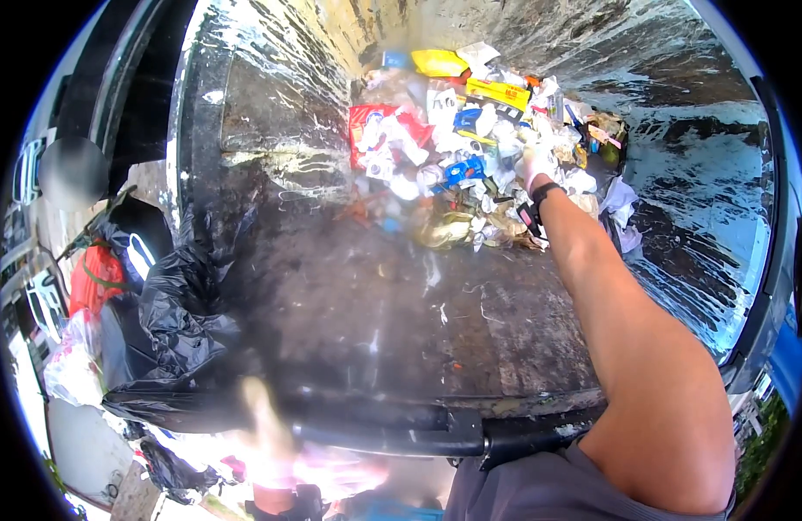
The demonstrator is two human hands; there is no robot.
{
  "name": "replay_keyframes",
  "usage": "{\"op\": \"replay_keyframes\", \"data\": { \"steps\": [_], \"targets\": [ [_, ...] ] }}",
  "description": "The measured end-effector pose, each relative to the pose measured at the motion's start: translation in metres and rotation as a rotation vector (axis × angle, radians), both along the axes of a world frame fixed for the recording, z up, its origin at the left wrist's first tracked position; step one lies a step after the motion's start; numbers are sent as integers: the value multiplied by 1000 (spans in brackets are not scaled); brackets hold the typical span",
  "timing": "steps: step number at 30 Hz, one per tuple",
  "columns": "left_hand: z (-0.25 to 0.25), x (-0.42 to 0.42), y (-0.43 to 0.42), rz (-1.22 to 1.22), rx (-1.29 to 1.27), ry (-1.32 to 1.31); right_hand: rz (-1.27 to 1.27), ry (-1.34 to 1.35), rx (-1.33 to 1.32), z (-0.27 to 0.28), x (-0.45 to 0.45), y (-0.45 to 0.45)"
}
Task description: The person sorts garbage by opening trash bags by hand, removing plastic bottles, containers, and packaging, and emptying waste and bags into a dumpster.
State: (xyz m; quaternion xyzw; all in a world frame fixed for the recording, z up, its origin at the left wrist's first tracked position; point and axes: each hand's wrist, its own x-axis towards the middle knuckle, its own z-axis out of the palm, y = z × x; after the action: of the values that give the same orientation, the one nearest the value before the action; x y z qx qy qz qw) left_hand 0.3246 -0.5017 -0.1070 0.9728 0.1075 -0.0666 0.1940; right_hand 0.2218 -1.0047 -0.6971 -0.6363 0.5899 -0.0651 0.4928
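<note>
My right arm reaches far into a large, stained container (401, 321). My right hand (533, 163), with a dark band at its wrist, is at the heap of litter (496, 195); its fingers are lost among pale scraps. Around it lie crumpled white tissues, a blue packet (464, 172), a yellow wrapper (498, 93) and a red packet (370, 130). At the container's near rim, my left hand (266, 425) is smeared by glare and blur. Whether it holds anything cannot be made out.
Black plastic bags (179, 300) hang over the left side, beside a red bag (97, 278) and a clear bag (75, 356). A dark bar (383, 438) runs along the near edge. Paint-streaked walls (696, 200) enclose the heap.
</note>
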Motion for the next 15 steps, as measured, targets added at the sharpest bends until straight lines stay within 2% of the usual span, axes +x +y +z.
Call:
{"op": "replay_keyframes", "data": {
  "steps": [2,5,7,8,10,13,14,15],
  "targets": [
    [1,1,-1,17,-11,16,263,232,-64,17,-12,13],
    [-2,2,6,-45,-8,0,838,481,46,71,11,96],
    [-1,6,14,-159,45,2,1173,526,178,125,39,148],
    [-2,4,11,-163,18,-34,1289,570,308,174,53,168],
    [-3,3,3,-172,-40,-116,1509,449,267,233,60,200],
    [1,9,9,-247,-13,-53,1549,235,121,268,42,205],
    [3,11,10,-261,-11,-15,1516,315,214,305,48,195],
    [-1,10,14,-328,9,-100,1480,399,300,342,54,185]
  ]
}}
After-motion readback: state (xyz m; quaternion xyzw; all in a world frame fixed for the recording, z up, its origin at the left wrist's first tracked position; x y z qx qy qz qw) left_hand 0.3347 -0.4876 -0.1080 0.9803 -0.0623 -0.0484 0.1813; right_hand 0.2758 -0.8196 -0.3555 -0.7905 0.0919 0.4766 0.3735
